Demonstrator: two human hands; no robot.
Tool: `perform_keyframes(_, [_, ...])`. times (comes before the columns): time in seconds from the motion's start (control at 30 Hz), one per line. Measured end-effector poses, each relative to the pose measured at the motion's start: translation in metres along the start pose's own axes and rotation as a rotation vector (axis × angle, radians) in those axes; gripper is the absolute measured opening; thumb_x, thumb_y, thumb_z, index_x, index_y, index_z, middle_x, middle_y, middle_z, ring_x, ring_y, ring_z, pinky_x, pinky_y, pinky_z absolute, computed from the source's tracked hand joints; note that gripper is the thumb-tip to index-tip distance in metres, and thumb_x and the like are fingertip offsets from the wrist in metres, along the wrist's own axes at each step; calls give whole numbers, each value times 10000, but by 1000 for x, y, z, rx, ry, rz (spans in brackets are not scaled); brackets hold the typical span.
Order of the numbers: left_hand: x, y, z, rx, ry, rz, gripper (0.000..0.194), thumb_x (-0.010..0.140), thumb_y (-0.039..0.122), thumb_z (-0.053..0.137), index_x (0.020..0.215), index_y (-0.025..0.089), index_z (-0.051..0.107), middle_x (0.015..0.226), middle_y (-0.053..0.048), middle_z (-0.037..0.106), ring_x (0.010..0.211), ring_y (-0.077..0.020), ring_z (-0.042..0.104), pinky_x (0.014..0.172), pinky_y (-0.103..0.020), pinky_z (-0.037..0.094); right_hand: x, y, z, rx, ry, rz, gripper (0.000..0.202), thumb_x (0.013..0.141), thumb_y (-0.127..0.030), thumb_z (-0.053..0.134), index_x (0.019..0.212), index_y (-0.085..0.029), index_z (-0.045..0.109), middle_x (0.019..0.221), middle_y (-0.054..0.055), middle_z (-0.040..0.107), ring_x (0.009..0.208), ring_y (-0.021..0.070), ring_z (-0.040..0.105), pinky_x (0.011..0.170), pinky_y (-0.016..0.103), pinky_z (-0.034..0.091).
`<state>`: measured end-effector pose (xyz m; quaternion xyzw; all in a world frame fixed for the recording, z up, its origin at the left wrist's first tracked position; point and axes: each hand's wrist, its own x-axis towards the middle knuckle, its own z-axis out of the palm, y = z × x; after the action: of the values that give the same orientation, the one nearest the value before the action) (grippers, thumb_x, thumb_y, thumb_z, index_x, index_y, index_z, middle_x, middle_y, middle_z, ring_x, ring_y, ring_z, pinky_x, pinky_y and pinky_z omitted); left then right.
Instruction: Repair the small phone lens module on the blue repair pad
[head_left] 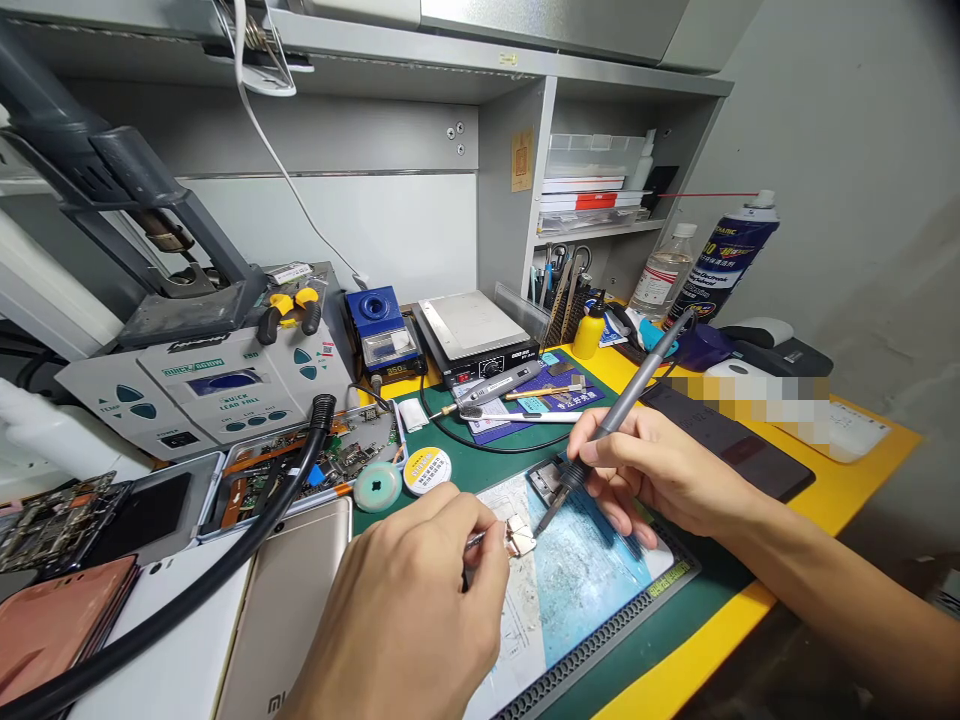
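My left hand (420,590) is closed, thumb and forefinger pinching a small silvery metal-covered part (520,537). A slim metal piece shows between those fingers; whether it is a tool I cannot tell. In my right hand (645,465) a soldering iron (637,385) with a grey handle is held like a pen, its cord end up. Its tip points down beside the small part; whether they touch I cannot tell. Below both hands lies a worn blue-and-white work pad (577,580). A small dark metal holder (546,480) sits on the pad, partly behind the iron.
A green mat (637,650) covers the yellow desk. At left stand a hot-air station (225,385), a black hose (225,570) and a tray of circuit boards (360,445). A heating plate (472,330), round tins (427,468), a toothbrush (517,415) and a dark phone (720,435) lie around.
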<state>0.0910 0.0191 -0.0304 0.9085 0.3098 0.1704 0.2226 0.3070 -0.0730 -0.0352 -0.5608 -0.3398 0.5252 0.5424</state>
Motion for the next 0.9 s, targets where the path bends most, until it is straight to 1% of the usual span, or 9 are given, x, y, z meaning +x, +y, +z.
perform_keyframes(0.2, [0, -2, 2, 4, 23, 12, 227, 895, 250, 518, 681, 242, 593, 669, 23, 596, 569, -151, 475, 541, -294, 269, -1, 0, 0, -6, 2, -2, 85, 841, -224, 622, 833, -140, 614, 539, -2, 616, 364, 132, 589, 268, 157, 442])
perform_keyframes(0.43, [0, -12, 9, 0, 116, 122, 218, 871, 258, 537, 657, 249, 572, 624, 30, 586, 513, -143, 474, 485, -285, 248, -1, 0, 0, 2, 4, 0, 88, 838, -227, 624, 837, -139, 617, 554, 4, 619, 371, 138, 593, 265, 161, 439])
perform_keyframes(0.77, [1, -13, 9, 11, 124, 145, 206, 866, 245, 537, 669, 252, 597, 620, 24, 600, 497, -141, 494, 473, -275, 260, -1, 0, 0, -9, 8, 0, 73, 835, -218, 615, 830, -145, 616, 534, 2, 618, 366, 140, 592, 268, 165, 443])
perform_keyframes(0.9, [1, -12, 9, 18, 97, 129, 212, 868, 245, 529, 668, 244, 599, 626, 17, 598, 503, -141, 485, 473, -270, 265, 0, -1, 0, 19, -1, 0, 78, 824, -216, 624, 825, -139, 619, 548, 12, 631, 367, 141, 594, 266, 166, 444])
